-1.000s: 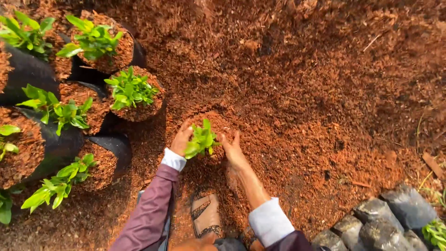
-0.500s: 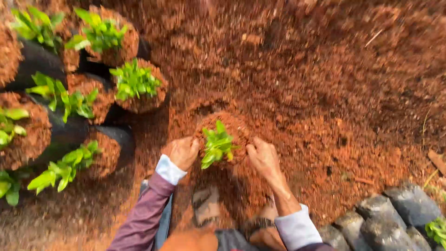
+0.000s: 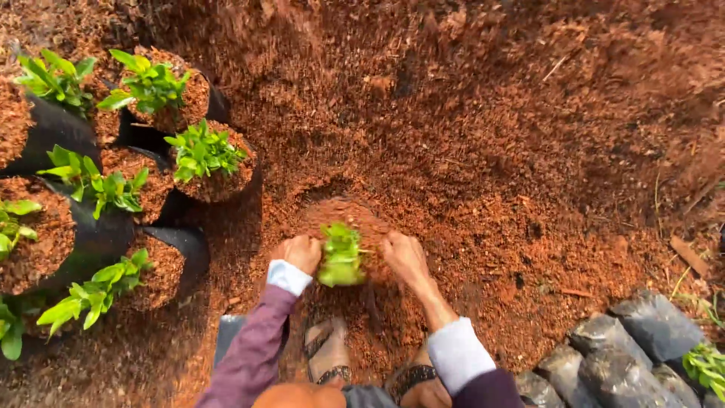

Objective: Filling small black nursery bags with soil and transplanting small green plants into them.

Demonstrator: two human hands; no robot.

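Observation:
A small green seedling [image 3: 340, 254] stands in a mound of reddish-brown soil [image 3: 349, 214] in the lower middle of the head view. My left hand [image 3: 300, 251] is curled into the soil at its left side. My right hand [image 3: 404, 257] presses the soil at its right side, fingers bent down. Both hands flank the plant and touch the soil around it; whether a bag surrounds the mound is hidden. My purple sleeves with white cuffs [image 3: 288, 276] reach in from the bottom edge. My sandalled feet [image 3: 326, 355] rest just below the seedling.
Several black grow bags [image 3: 185, 243] filled with soil and leafy seedlings [image 3: 204, 149] crowd the left side. Empty flattened black bags [image 3: 604, 355] lie at the bottom right beside another small plant [image 3: 706, 366]. Loose reddish soil [image 3: 483, 113] covers the ground.
The seedling and both hands have shifted lower and toward me in view. My hands went from spread open beside the plant to curled down into the soil at its base.

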